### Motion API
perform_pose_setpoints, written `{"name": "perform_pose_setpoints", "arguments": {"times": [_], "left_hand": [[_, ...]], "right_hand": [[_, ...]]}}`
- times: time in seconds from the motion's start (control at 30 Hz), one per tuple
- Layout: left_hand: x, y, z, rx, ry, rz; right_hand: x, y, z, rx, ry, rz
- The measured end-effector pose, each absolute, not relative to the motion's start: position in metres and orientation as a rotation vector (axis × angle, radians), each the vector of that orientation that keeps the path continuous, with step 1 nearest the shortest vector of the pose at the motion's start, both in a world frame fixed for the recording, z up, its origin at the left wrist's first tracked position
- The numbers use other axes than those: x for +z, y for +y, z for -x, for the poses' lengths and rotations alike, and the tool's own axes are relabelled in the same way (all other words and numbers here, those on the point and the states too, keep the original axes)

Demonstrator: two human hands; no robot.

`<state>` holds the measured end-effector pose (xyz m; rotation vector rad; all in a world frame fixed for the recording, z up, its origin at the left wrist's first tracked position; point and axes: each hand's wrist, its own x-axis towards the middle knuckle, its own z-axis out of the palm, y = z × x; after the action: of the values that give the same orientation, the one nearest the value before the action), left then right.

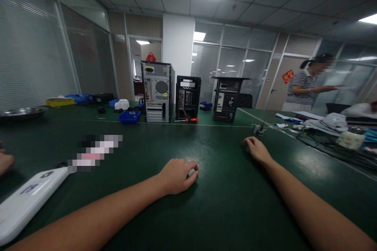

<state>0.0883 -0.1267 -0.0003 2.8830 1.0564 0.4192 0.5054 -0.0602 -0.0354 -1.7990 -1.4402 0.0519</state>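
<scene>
Head cam looks along a dark green bench (224,204) with both of the person's forearms stretched out flat on it. Left hand (176,175) sits near the middle of the bench, fingers curled loosely over a small pale object (192,172), only a sliver of it pokes out under the fingertips, so no telling what it actually is. Right hand (257,149) rests palm down a bit further out and to the right, fingers bent; something grey seems to sit under its left side, but whether it grips anything can't be made out.

Towards the far edge of the bench three PC cases stand in a row with their backs facing the camera: a grey tower (157,91), a smaller black case (187,97) just beside it, and another black case (226,99) further right. A red-handled screwdriver (188,120) lies on the bench in front of the middle one, and a blue parts tray (129,116) sits just left of the grey tower. At the near left corner lies a white device (26,200). By the far right end a person in a striped shirt (303,86) stands with one arm held out, next to a clutter of cables (324,141) along the right edge.
</scene>
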Motion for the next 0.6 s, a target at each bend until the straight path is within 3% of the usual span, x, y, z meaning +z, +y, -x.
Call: {"name": "perform_pose_setpoints", "arguments": {"times": [0.27,0.6], "left_hand": [[0.000,-0.127,-0.088,0.417,1.050,-2.889],[0.001,-0.127,-0.088,0.410,1.048,-2.889]], "right_hand": [[-0.008,-0.083,-0.525,-0.090,-1.324,1.731],[-0.015,-0.087,-0.527,-0.141,-1.502,1.813]]}}
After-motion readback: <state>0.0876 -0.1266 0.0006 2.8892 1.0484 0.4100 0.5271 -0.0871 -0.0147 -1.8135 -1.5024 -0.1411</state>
